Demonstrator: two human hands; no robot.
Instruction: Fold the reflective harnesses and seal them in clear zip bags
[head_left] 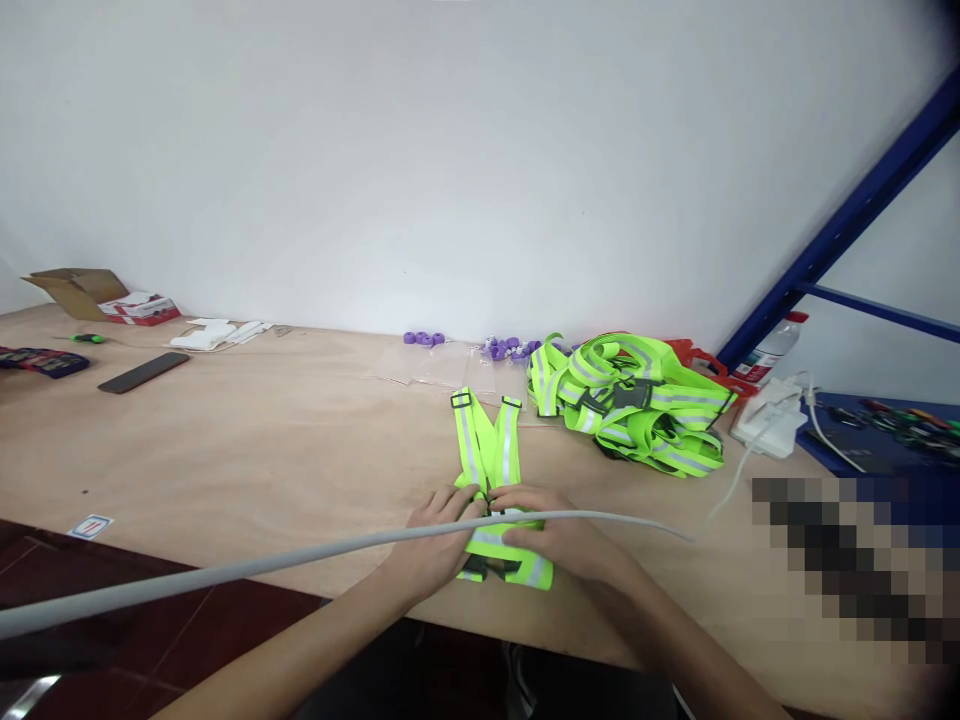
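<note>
A fluorescent yellow-green reflective vest (508, 455) made of straps lies folded near the front edge of the table, two strap ends with black buckles pointing away from me. My left hand (435, 540) is closed at its left side, fingertips on the strap crossing. From the right, my right hand (562, 530) grips the folded band, with fingers over the top and thumb lower down. A black buckle shows below the hands. A pale cable (315, 553), close to the camera, passes across the view and hides part of both hands and the vest.
A heap of similar vests (637, 400) lies at the right rear, beside clear plastic bags (442, 365) and purple rolls (424, 339). Further right stand a bottle (776, 350) and a white adapter (772, 415). A dark flat bar (142, 372) and an open carton (75, 290) are left.
</note>
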